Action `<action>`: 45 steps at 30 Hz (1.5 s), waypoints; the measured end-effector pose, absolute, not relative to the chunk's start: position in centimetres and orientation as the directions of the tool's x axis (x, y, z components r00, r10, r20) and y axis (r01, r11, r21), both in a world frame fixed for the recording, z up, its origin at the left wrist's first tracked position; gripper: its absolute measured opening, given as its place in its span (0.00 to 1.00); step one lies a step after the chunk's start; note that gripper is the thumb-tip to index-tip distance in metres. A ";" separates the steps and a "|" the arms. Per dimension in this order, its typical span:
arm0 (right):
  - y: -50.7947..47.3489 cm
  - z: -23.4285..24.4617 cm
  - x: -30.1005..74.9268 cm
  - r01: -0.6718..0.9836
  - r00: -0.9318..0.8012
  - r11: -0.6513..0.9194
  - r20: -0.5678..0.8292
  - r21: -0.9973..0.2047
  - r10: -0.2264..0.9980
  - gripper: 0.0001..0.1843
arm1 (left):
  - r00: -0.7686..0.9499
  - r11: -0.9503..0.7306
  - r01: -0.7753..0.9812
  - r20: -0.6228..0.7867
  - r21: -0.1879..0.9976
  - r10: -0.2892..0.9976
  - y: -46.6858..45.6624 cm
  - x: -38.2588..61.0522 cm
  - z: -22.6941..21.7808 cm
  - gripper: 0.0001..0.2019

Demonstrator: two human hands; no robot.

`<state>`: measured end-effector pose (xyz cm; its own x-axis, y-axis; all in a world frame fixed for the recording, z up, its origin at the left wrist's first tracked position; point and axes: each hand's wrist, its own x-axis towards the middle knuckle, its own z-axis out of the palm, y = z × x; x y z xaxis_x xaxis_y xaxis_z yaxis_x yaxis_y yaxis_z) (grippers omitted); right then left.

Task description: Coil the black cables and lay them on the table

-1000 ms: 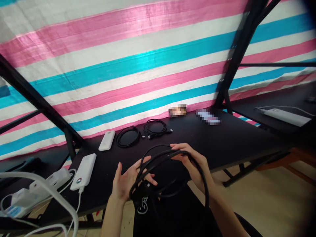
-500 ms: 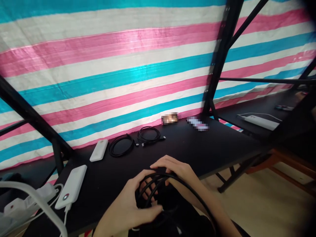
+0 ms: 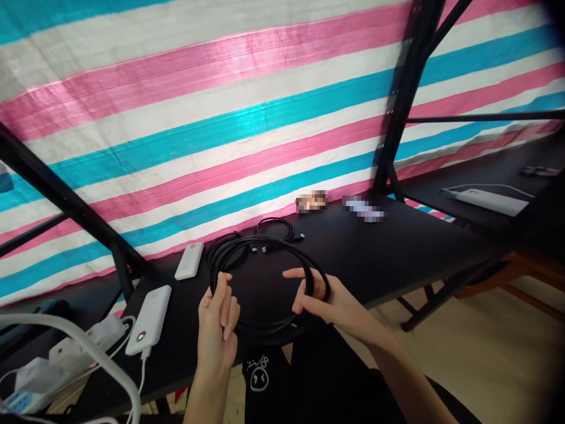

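Observation:
A large coil of black cable (image 3: pixel 269 240) hangs in several loops between my hands, above the near edge of the table. My left hand (image 3: pixel 219 315) is closed around its left side, fingers wrapped over the strands. On the right side, my right hand (image 3: pixel 320 294) grips the loops with thumb and curled fingers, the index finger stretched inward. One strand stands slightly apart from the rest there. Behind the held coil lie two smaller coiled black cables, one partly hidden on the left and another coiled cable (image 3: pixel 276 219) with light-coloured plugs.
White power banks (image 3: pixel 150 318) (image 3: pixel 189 261) lie at the left of the black table (image 3: pixel 397 247), the nearer one plugged in. A white power strip (image 3: pixel 83 344) and thick white cable are at lower left. Two blurred items (image 3: pixel 311 202) sit at the back, before a striped sheet (image 3: pixel 247 118).
The bunched cable has been lifted and spread into a wide, round coil. My hands have moved apart to its left and right sides, and the view has shifted slightly.

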<state>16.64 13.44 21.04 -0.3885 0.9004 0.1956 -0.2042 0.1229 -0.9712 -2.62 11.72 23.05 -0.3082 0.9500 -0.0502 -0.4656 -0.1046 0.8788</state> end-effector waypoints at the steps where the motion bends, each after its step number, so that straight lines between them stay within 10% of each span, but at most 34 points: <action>1: 13.4 20.7 15.9 -0.214 -0.367 0.110 0.185 -0.971 0.912 0.15 | -0.319 -0.122 -0.498 -0.050 0.858 0.946 11.6 -2.2 23.0 0.13; 7: 13.2 20.4 12.9 -0.688 -0.187 -0.104 0.038 -0.719 0.982 0.21 | -0.263 -0.052 -0.573 -0.124 0.818 0.957 11.0 0.2 21.2 0.15; 15: 13.3 20.6 14.9 -0.678 -0.150 -0.033 0.095 -0.734 0.984 0.26 | -0.213 0.065 -0.334 -0.142 0.940 0.967 11.4 0.4 16.7 0.12; 20: 12.7 19.2 14.8 -0.577 -0.196 0.043 0.189 -0.816 0.962 0.35 | 0.142 0.440 -0.613 -0.456 0.656 0.879 11.4 1.1 15.5 0.17; 24: 12.6 18.3 14.4 -0.571 -0.260 -0.016 0.163 -0.820 0.952 0.36 | 0.379 0.526 -0.718 -0.378 0.456 0.845 11.4 1.4 15.9 0.16; 32: 13.6 18.6 15.0 -0.592 -0.211 -0.172 -0.055 -0.787 0.976 0.27 | -0.040 0.089 -0.501 -0.126 0.861 0.991 11.2 -0.4 17.4 0.15; 38: 14.1 18.1 15.1 -0.351 -0.195 -0.234 -0.173 -0.907 0.965 0.24 | -0.081 0.033 -0.480 -0.082 0.877 0.993 10.8 -2.1 18.5 0.20; 45: 12.2 19.7 14.5 0.034 -0.307 -0.093 -0.099 -0.995 0.946 0.22 | -0.039 -0.016 0.122 0.021 0.992 0.999 10.4 -3.6 21.0 0.17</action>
<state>14.51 12.17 19.72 -0.3073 0.9465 -0.0989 0.0342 -0.0928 -0.9951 -3.61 10.42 21.04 -0.0389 0.9990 0.0211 0.1223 -0.0162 0.9924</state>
